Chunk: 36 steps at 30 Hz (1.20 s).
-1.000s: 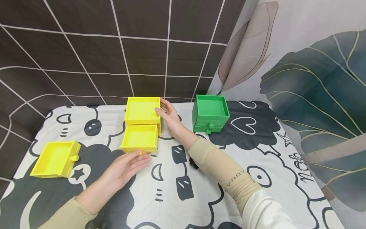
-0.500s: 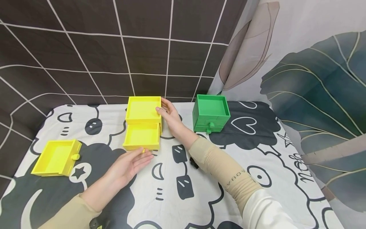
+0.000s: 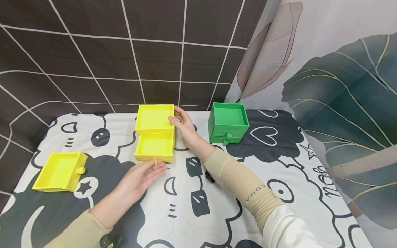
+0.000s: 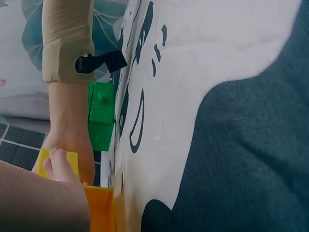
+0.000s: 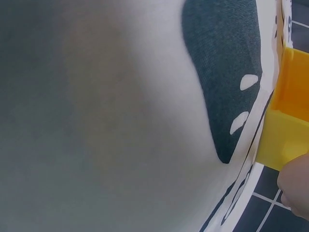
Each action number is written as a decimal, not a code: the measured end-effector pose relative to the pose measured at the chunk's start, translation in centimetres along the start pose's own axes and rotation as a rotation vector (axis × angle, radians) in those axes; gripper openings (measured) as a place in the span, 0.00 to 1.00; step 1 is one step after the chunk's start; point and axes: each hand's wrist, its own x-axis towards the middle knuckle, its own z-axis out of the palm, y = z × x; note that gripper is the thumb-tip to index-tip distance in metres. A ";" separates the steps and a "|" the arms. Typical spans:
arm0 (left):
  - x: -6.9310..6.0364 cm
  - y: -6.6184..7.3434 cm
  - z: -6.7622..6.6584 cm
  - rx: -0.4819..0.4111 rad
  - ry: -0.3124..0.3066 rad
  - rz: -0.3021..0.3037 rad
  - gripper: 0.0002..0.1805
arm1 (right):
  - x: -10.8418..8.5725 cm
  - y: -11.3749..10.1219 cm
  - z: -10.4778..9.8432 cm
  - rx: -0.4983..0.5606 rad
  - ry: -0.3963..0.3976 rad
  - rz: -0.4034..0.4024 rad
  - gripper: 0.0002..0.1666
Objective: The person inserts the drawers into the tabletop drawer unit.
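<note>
A yellow drawer box (image 3: pixel 156 117) with a shallow tray top stands near the back edge of the bed-like surface. From its front a yellow drawer (image 3: pixel 154 146) sticks part-way out, its inside bare. My left hand (image 3: pixel 136 181) pinches the small round knob (image 3: pixel 156 162) on that drawer's front between thumb and fingers. On the box's right side my right hand (image 3: pixel 187 129) grips the wall, thumb over the top rim; the fingers behind are partly hidden. Far to the left lies a second, loose yellow drawer (image 3: pixel 60 170), its knob facing right.
A green drawer box (image 3: pixel 228 122) with its drawers in stands right of the right hand. Dark gridded cloth (image 3: pixel 155 62) hangs just behind the surface. The cartoon-print cloth (image 3: pixel 217 220) spreads under everything.
The part-open yellow drawer has slid a little further into its box and straightened, shifting slightly right. My left hand has moved along with it. My right hand stays on the box.
</note>
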 end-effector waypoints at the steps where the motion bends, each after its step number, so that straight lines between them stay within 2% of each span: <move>1: 0.0 0.0 0.0 -0.002 0.004 0.001 0.17 | 0.0 0.0 0.0 0.001 -0.001 -0.001 0.39; 6: -0.1 -0.2 -0.2 -0.025 0.008 0.014 0.07 | -0.2 -0.1 0.0 0.010 -0.011 -0.014 0.38; 12: 0.0 0.0 -0.1 -0.024 0.021 0.014 0.07 | -0.2 -0.1 0.0 0.009 -0.015 -0.026 0.38; 17: 0.2 0.2 0.0 -0.003 0.032 0.011 0.15 | 0.0 0.1 0.0 0.008 -0.016 -0.021 0.38; 20: 0.4 0.3 0.1 -0.015 0.035 0.009 0.17 | 0.0 0.1 0.0 0.005 -0.013 -0.013 0.38; 30: 1.6 0.7 0.3 -0.082 0.018 -0.002 0.07 | -0.1 0.1 0.0 0.002 -0.017 -0.018 0.38; 36: 1.9 1.0 0.7 -0.099 0.025 -0.006 0.07 | -0.2 0.1 0.1 -0.002 -0.015 -0.025 0.38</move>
